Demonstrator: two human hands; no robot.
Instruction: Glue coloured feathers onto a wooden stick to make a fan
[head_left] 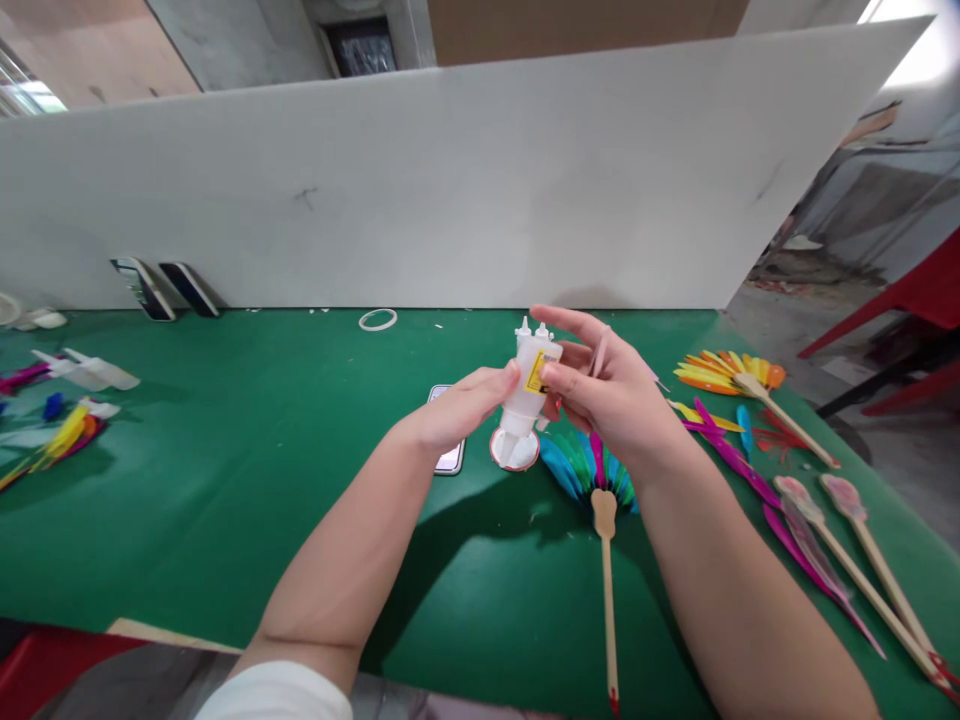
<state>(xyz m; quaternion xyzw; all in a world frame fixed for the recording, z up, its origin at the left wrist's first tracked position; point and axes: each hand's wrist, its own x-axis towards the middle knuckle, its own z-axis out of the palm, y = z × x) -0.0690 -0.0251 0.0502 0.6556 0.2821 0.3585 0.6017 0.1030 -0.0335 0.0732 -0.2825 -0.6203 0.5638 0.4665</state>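
Observation:
In the middle of the head view, two small white glue bottles [519, 398] with pointed nozzles are held side by side, a yellow label on the nearer right one. My left hand [474, 398] is closed on their left side, thumb pressed against the plastic. From the right, my right hand [600, 385] pinches the labelled bottle with thumb and fingers, its index finger stretched out above the nozzles. Something thin and pale lies between its fingers; I cannot make it out. Under the bottles is a round white dish [501, 458] with a red rim. A blue, green and magenta feather fan [604, 510] lies nearby.
A phone [451, 455] lies behind my left wrist. Right, on the green table [247, 480], are a yellow-orange feather fan [739, 378], magenta feathers [739, 465] and bare fan handles [874, 535]. Feather bundles [67, 440] lie far left. A white board [420, 190] closes off the back.

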